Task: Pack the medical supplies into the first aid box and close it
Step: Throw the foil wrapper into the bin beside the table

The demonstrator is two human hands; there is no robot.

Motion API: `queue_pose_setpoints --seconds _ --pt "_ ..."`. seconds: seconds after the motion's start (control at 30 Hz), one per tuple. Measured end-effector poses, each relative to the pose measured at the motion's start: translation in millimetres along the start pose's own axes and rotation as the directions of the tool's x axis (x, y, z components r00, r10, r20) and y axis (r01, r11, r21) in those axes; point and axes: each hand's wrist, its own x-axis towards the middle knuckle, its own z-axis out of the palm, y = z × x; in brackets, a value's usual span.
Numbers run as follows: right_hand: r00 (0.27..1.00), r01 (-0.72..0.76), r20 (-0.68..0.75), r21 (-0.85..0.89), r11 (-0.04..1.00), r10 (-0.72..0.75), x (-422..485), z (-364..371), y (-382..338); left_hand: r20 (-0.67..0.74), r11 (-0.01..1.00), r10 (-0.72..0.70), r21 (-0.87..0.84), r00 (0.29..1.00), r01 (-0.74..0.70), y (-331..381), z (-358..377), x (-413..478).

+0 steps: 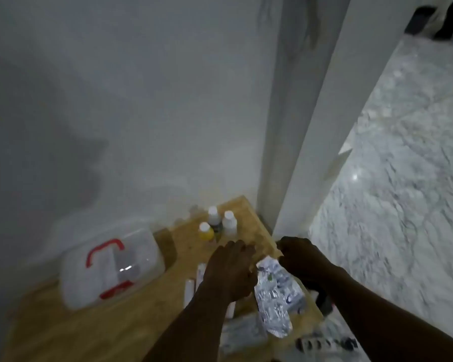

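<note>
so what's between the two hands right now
In the head view, the top end of a silver foil blister pack lies between the left hand and right hand.

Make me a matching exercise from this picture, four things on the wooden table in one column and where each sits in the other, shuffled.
Things:
1. first aid box
2. yellow bottle
3. foil blister packs
4. white tubes

Places:
A. between the two hands, toward the table's right edge
B. left part of the table, by the wall
C. partly hidden under the left hand
D. far end of the table, in front of two white-capped bottles

Pairs: 1-B, 2-D, 3-A, 4-C
</note>
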Motion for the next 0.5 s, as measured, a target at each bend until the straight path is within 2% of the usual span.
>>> queue_pose_setpoints --seconds 0.2,0.3,0.5 --pt "1.0 -0.001 -0.014 0.093 0.996 0.002 4.9 49.8 31.8 0.058 0.993 0.012 0.12 0.998 -0.019 4.2 66.4 25.7" --pt "0.997 0.002 -0.073 0.112 0.994 0.006 9.9 57.3 38.2 0.002 0.989 0.024 0.143 1.0 -0.024 5.8 81.2 32.5" --pt "0.994 -0.01 -0.102 0.178 0.984 0.029 20.2 61.8 45.1 -0.042 0.99 -0.008 0.141 0.999 0.014 11.1 92.6 43.1"
